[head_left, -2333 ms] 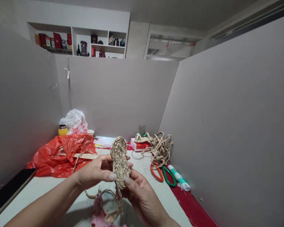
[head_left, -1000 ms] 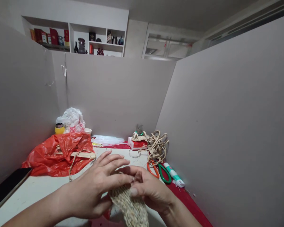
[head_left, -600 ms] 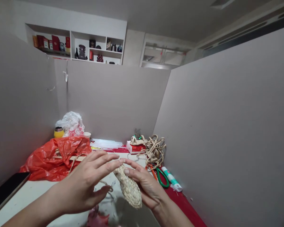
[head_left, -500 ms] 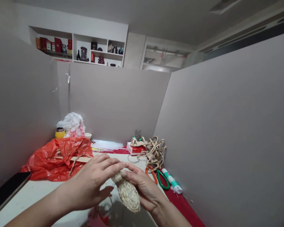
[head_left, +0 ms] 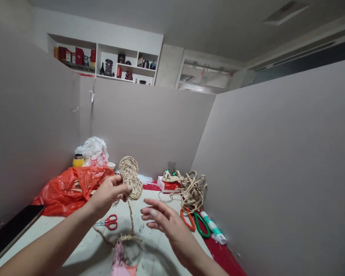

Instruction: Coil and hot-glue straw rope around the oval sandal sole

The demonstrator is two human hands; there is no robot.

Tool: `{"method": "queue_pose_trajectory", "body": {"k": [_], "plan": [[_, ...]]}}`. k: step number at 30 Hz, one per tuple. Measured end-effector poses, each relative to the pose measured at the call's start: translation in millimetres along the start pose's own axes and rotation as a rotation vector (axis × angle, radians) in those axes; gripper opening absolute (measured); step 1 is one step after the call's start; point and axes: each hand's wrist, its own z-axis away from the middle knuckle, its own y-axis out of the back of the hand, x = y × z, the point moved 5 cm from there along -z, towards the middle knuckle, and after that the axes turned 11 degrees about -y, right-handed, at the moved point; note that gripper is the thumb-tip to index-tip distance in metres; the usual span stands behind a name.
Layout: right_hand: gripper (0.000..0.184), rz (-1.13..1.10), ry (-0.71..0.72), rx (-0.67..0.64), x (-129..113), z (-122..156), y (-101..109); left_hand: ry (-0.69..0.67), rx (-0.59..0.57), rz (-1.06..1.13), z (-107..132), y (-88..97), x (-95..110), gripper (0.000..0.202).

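My left hand (head_left: 110,193) grips a woven straw sole (head_left: 130,178), a figure-eight shape of coiled braid, by its lower left side and holds it upright above the table. From its lower end a braided straw cord (head_left: 131,216) hangs down to the white tabletop. My right hand (head_left: 163,218) is to the right of the sole, apart from it, fingers spread and holding nothing. Below my left hand lie red-handled scissors (head_left: 110,222). At the near edge is a pink thing (head_left: 119,260) that I cannot make out, close to more cord.
A red plastic bag (head_left: 60,191) lies at the left, near a dark flat device (head_left: 14,234). At the right are a heap of straw cord (head_left: 193,189), orange (head_left: 188,220) and green handles (head_left: 202,226), and a white-green roll (head_left: 214,226). Grey panels (head_left: 149,122) enclose the table.
My left hand has raised the straw sole and turned it upright. My right hand has let go and moved away. The scissors and hanging cord have come into view.
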Motion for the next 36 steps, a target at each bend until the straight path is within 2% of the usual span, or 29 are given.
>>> {"method": "queue_pose_trajectory", "body": {"k": [2,5,12,16,20,24,27,29,32,35,36], "plan": [[0.042,0.101,0.026,-0.034,6,-4,-10,0.032,0.028,0.043,1,5.4,-7,0.015],[0.045,0.12,0.043,-0.112,11,-10,-24,0.094,0.066,0.105,10,8.7,-14,0.016],[0.048,0.107,-0.079,-0.226,24,-19,-44,0.192,0.128,0.149,32,16.1,-17,0.013],[0.047,0.081,-0.075,-0.259,24,-19,-47,0.221,0.118,0.155,45,22.1,-19,0.014],[0.031,0.062,-0.031,-0.302,24,-22,-53,0.232,0.078,0.125,55,25.9,-23,0.016],[0.024,0.018,-0.07,-0.295,34,-27,-57,0.265,0.057,0.07,61,29.6,-27,0.019],[0.022,0.049,-0.059,-0.282,32,-30,-55,0.272,0.006,0.032,65,32.4,-24,0.022],[0.019,0.141,0.023,-0.248,20,-33,-47,0.263,-0.04,0.03,66,36.0,-18,0.033],[0.012,0.372,0.287,-0.112,-14,-36,-30,0.299,-0.051,0.122,67,48.0,-10,0.053],[0.006,0.497,0.535,0.026,-50,-34,-15,0.337,0.017,0.201,66,65.4,-6,0.05],[0.012,0.59,0.717,0.084,-63,-28,-15,0.351,0.046,0.215,66,70.3,-8,0.045]]}}
